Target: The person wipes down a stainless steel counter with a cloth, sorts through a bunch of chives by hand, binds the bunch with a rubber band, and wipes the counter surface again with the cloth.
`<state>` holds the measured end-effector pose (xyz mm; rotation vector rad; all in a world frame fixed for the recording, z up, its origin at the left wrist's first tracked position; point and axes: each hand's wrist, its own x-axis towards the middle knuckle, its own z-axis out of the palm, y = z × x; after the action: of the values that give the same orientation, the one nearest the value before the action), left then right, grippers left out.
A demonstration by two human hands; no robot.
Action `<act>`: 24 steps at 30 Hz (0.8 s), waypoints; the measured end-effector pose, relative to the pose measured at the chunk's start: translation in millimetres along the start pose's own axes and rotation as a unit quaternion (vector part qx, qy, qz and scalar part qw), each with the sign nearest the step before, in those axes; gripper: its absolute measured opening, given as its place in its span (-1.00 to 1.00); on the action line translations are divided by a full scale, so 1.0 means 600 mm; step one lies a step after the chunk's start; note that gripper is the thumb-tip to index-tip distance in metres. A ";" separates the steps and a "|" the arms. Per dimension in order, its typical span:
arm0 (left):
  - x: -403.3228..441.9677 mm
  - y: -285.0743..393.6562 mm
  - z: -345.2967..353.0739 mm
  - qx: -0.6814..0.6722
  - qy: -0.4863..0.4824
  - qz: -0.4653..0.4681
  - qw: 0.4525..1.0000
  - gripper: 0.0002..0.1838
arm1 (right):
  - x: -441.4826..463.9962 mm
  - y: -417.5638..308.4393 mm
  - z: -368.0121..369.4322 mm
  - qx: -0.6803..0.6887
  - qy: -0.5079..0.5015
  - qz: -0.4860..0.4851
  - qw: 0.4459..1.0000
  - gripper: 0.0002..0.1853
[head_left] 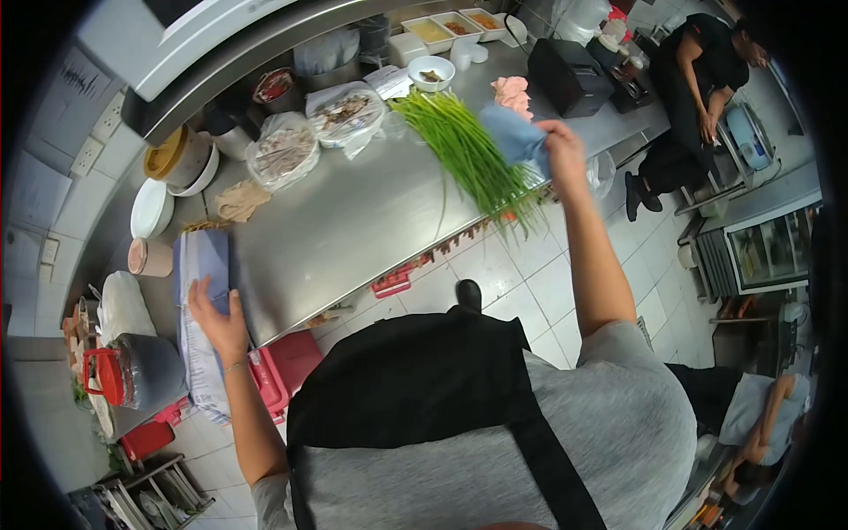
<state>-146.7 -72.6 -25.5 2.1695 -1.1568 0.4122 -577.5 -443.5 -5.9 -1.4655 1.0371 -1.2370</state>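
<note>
My right hand (pixel 565 159) grips a light blue cloth (pixel 514 134), smeared a little by motion, over the right part of the steel counter. Just left of the cloth lies a large bunch of long green chives (pixel 464 146), its tips hanging past the counter's front edge. My left hand (pixel 218 320), fingers spread, is over a long blue-and-white wrapped bundle (pixel 201 274) at the counter's left end. Whether its fingers touch the wrapping I cannot tell. Straw-coloured ends poke out of the bundle's top.
Along the back of the steel counter (pixel 344 230) stand bagged bowls (pixel 346 113), a small white bowl (pixel 431 74) and food trays (pixel 455 26). A crumpled tan cloth (pixel 242 201) lies near the left. Pink crates (pixel 287 367) sit below. A person in black (pixel 698 79) works at right.
</note>
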 end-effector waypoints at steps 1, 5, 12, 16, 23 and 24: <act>-0.004 0.026 0.023 -0.032 -0.032 -0.001 0.999 -0.54 | 0.037 0.006 -0.036 -0.017 0.061 0.015 0.998 -0.73; -0.019 0.175 0.142 -0.127 -0.141 -0.017 0.982 -0.69 | 0.198 0.141 -0.167 -0.218 0.122 -0.005 0.968 -0.74; 0.017 0.402 0.386 -0.133 -0.252 -0.030 0.958 -0.49 | 0.227 0.131 -0.100 -0.493 -0.090 -0.340 0.796 -0.50; 0.043 0.495 0.449 -0.083 -0.280 -0.091 0.952 -0.33 | 0.255 0.144 -0.017 -0.448 -0.301 -0.418 0.731 -0.30; 0.061 0.574 0.488 -0.131 -0.287 -0.142 0.938 -0.28 | 0.297 0.111 0.085 -0.412 -0.490 -0.532 0.555 -0.10; 0.063 0.579 0.491 -0.130 -0.288 -0.144 0.938 -0.27 | 0.295 0.105 0.098 -0.404 -0.513 -0.549 0.522 -0.09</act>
<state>-418.7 -433.9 -90.7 2.2304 -1.0762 -0.5142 -497.1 -620.8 -34.0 -3.2246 -0.4594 -0.1310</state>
